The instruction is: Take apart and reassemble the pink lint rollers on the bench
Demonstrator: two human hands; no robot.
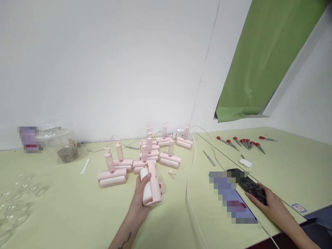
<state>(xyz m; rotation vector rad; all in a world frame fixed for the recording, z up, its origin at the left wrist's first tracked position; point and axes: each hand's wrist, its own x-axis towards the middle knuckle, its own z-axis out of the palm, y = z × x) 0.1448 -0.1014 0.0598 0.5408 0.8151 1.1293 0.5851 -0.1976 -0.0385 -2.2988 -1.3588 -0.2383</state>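
Observation:
In my left hand (pixel 141 193) is a pink lint roller (pixel 155 183) with a white cylinder along its side, held up off the table with my thumb across its front. A pale, thin piece (pixel 162 184) shows behind it by my fingertips. My right hand (pixel 269 200) grips the near end of a black smartphone (pixel 249 185) low over the table. Several more pink lint rollers with upright handles, such as the front left one (pixel 112 178), stand beyond my left hand. A small pink heart-shaped part (pixel 173 174) lies to the right of them.
A pixelated phone-like object (pixel 232 200) lies left of the smartphone. Several red-handled tools (pixel 245 142), a grey knife-like tool (pixel 209 158) and a white case (pixel 245 162) lie to the right. A white cable (pixel 190 173) crosses the table (pixel 77 214). A clear bag (pixel 66 147) stands at left.

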